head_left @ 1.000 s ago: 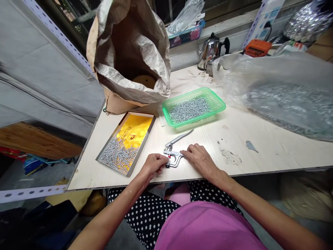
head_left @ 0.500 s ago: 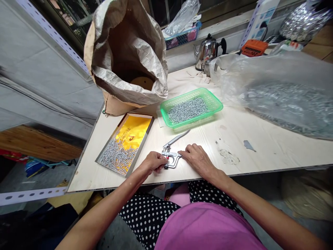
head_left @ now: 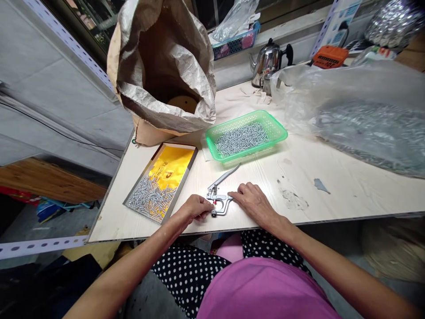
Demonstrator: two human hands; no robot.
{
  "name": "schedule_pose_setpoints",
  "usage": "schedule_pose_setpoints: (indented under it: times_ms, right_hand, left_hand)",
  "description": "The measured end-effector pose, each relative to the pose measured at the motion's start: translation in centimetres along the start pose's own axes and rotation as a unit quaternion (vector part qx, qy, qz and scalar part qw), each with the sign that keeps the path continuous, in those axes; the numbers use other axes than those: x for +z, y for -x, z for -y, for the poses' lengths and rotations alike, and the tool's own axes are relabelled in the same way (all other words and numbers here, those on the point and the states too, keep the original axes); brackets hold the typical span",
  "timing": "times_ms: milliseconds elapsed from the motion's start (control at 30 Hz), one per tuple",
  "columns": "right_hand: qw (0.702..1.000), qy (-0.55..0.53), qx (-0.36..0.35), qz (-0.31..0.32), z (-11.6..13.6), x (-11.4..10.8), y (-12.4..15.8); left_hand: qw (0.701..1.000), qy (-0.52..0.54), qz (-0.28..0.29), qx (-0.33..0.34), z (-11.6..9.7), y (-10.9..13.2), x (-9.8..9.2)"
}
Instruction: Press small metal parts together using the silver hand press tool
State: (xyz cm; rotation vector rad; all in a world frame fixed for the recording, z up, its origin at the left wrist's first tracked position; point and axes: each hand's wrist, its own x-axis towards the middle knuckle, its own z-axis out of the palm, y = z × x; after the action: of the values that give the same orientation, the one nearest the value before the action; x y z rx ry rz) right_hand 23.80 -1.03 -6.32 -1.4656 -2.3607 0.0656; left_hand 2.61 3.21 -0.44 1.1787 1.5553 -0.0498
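Observation:
A pair of silver snap fastener pliers (head_left: 224, 206) lies at the table's front edge, jaws toward me, with its upper handle raised to the back and a small red piece in the jaw. My left hand (head_left: 196, 207) is closed in a pinch at the left of the jaw; what sits between its fingertips is too small to make out. With curled fingers, my right hand (head_left: 255, 201) grips the right end of the pliers' frame. Left of the pliers is a shallow tray (head_left: 178, 195) with small metal pins (head_left: 149, 199) on a yellow sheet. More pins fill the bottom of a green basket (head_left: 215, 156) behind.
A big open paper sack (head_left: 128, 66) stands at the back left. At the right, a clear plastic bag (head_left: 365, 119) holds many metal pieces. A steel kettle (head_left: 268, 64) and an orange box (head_left: 330, 56) stand near the wall. The table edge (head_left: 332, 220) runs before me.
The left fingertips have shifted slightly away from the jaw's lower end, showing more of its dark tip. The right hand stays on the pliers. The view has tilted a little.

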Motion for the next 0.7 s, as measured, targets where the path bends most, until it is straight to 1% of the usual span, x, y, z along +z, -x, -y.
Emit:
schedule_pose_setpoints:
  times_ms: [133, 233, 367, 467, 567, 700]
  right_hand:
    - [1.000, 0.016, 0.008, 0.002, 0.4, 0.1, 0.1]
    - [1.000, 0.022, 0.012, 0.007, 0.5, 0.0, 0.1]
    - [1.000, 0.016, 0.007, 0.008, 0.5, -0.2, 0.1]
    - [1.000, 0.013, 0.002, 0.000, 0.5, -0.1, 0.2]
    - [1.000, 0.010, 0.007, -0.006, 0.4, 0.2, 0.3]
    - [1.000, 0.000, 0.017, -0.016, 0.4, 0.6, 0.5]
  left_hand:
    - [1.000, -0.007, -0.020, 0.003, 0.6, -0.2, 0.6]
    - [1.000, -0.001, -0.020, 0.001, 0.9, -0.1, 1.0]
    - [0.999, 0.032, -0.013, 0.002, 1.0, 0.2, 1.2]
    - [0.998, 0.064, -0.023, 0.008, 1.3, 0.4, 1.5]
    - [0.997, 0.067, -0.037, 0.010, 1.7, 0.4, 1.7]
    - [0.999, 0.042, -0.018, 0.004, 1.7, 0.2, 1.5]
